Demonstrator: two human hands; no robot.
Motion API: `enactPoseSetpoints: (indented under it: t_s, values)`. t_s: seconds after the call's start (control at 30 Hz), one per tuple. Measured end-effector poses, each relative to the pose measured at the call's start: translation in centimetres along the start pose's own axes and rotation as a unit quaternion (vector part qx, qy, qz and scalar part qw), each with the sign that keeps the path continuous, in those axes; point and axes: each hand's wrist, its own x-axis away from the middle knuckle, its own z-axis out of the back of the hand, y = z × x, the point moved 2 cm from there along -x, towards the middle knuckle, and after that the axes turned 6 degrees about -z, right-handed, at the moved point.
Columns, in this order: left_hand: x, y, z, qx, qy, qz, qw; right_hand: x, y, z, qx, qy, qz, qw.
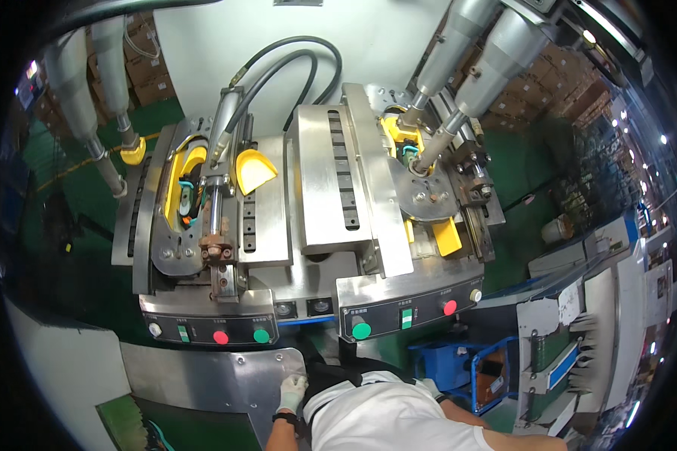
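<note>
My left hand point(293, 391), in a pale glove with a black band at the wrist, rests by the corner of the steel shelf point(203, 376), next to my thigh. Its fingers look curled, and the palm side is hidden. My right hand point(429, 387) is gloved too and mostly covered by my white shirt at my other side; its fingers do not show. Ahead stands a two-station machine. The left station point(180, 252) holds a green-and-black part point(186, 194) in a yellow-lined fixture. At the right station, metal rods come down onto the steel plate point(429, 199) around yellow blocks point(402, 129).
Control panels point(210, 329) with red and green buttons run along the machine's front. A loose yellow curved piece point(256, 171) lies beside the left cylinder. Black hoses point(293, 41) arch behind it. A blue cart point(447, 367) is at my right, and stacked cartons point(530, 86) stand behind.
</note>
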Motion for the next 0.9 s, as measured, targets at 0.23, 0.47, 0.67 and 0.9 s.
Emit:
enactPoseSetpoints:
  t_s: [0.23,0.47,0.67,0.9]
  values:
    - [2.2,2.3,0.6,-0.078,-0.009,-0.007,0.997,-5.6,-0.4,0.9,-0.004,0.01,-0.131,0.991]
    - [5.5,6.2,0.7,-0.013,0.112,0.004,0.994,-12.3,-3.3,2.8,-0.026,-0.011,0.072,0.997]
    - [10.9,4.2,-6.6,0.022,0.132,0.07,0.989,-16.4,4.3,4.5,0.1,-0.08,0.201,0.971]
    - [19.6,0.1,-9.2,0.071,0.195,0.148,0.967,-17.9,-0.1,3.6,0.14,-0.205,0.172,0.953]
